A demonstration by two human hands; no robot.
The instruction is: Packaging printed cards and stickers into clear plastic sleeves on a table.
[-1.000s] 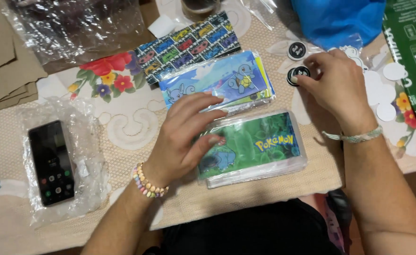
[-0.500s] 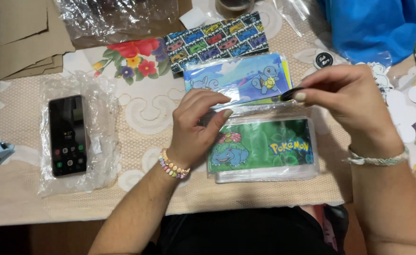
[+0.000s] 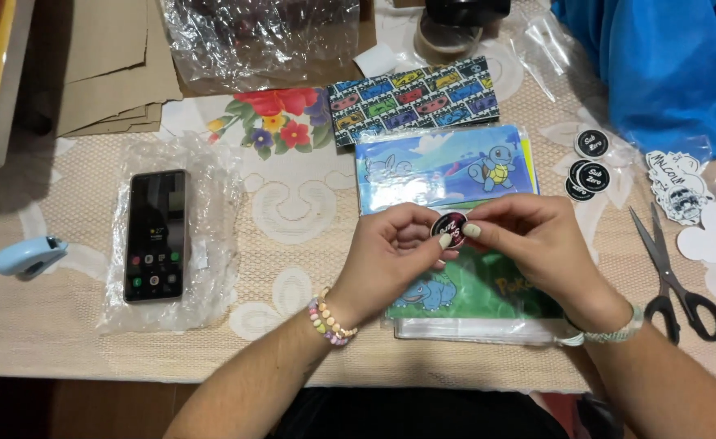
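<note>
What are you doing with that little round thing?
A person sits at a table and holds a small round black sticker between the fingertips of both hands, the left hand and the right hand. Right under the hands lies a green cartoon pouch, with a blue one behind it. More round black stickers sit to the right, near black scissors. A phone lies on clear plastic to the left.
</note>
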